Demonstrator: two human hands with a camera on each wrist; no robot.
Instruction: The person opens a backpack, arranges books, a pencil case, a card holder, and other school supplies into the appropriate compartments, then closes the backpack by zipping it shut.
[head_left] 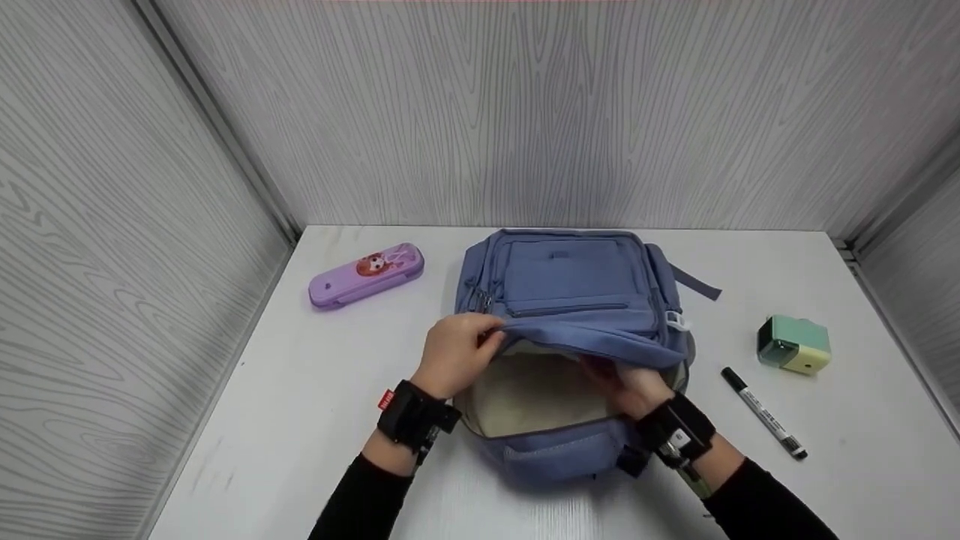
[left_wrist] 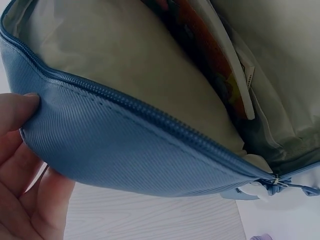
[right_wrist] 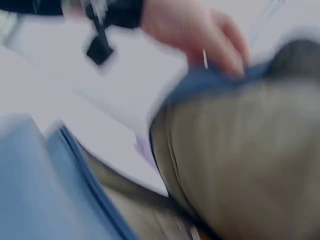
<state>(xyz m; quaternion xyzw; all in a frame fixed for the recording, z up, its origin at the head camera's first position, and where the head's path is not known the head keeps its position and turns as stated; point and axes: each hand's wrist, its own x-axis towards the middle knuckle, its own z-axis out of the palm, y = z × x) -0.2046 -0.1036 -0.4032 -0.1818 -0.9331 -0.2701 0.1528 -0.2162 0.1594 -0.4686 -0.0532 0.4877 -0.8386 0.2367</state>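
Observation:
A blue backpack [head_left: 570,274] lies on the table with its main compartment unzipped, showing a pale lining [head_left: 536,394]. At the left corner of its raised flap, my left hand [head_left: 457,352] pinches the fabric between thumb and fingers; the left wrist view shows the zipper edge [left_wrist: 135,105] beside that grip. My right hand [head_left: 637,388] reaches into the right side of the opening, under the flap. Its fingertips are in shadow and partly hidden, so whether they hold anything is unclear. Inside the bag stands a thin book [left_wrist: 220,55] with a colourful cover.
A purple pencil case [head_left: 367,276] lies left of the backpack. On the right are a black-and-white marker [head_left: 765,412] and a small green-and-yellow box-like object [head_left: 795,345]. A strap [head_left: 696,282] sticks out at the bag's far right. Grey wood-grain panels [head_left: 480,112] surround the white table [head_left: 300,420].

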